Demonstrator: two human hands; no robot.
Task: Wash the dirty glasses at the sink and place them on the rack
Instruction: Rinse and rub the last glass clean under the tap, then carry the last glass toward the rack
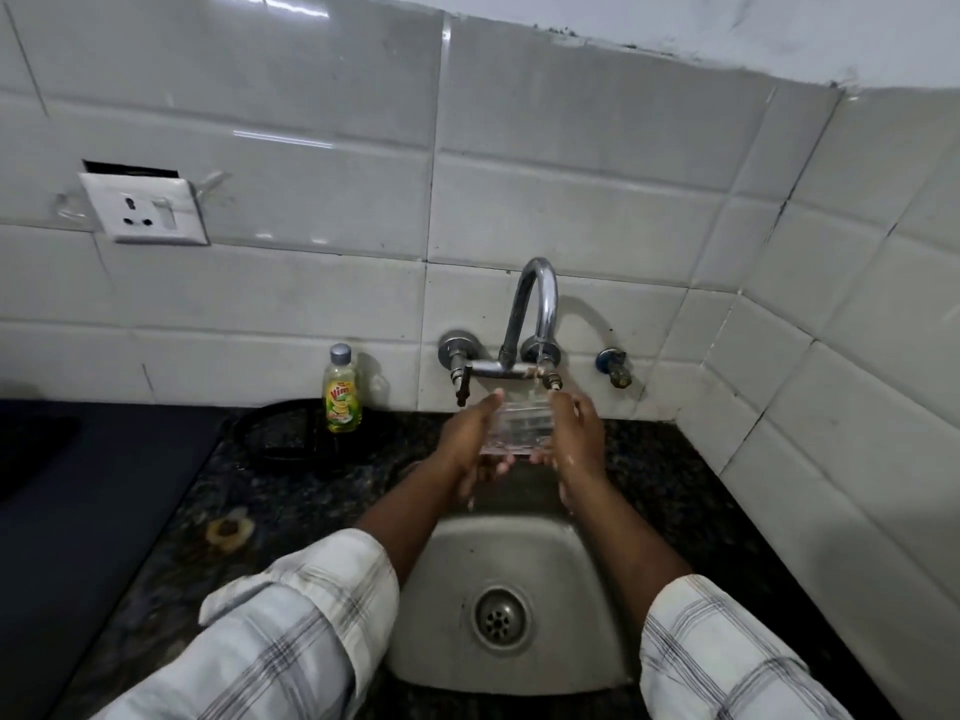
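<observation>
A clear drinking glass (519, 426) is held upright under the spout of the chrome tap (535, 314), above the far end of the steel sink (587, 605). My left hand (470, 439) grips its left side and my right hand (576, 433) grips its right side, fingers curled under the base. A thin stream of water runs from the spout into the glass. Both hands look wet. No rack is in view.
A green dish-soap bottle (341, 389) stands against the tiled wall left of the tap. A dark round wire object (283, 433) lies on the granite counter (171, 537) beside it. A dark stove surface (78, 485) fills the left. The sink drain (501, 615) is uncovered.
</observation>
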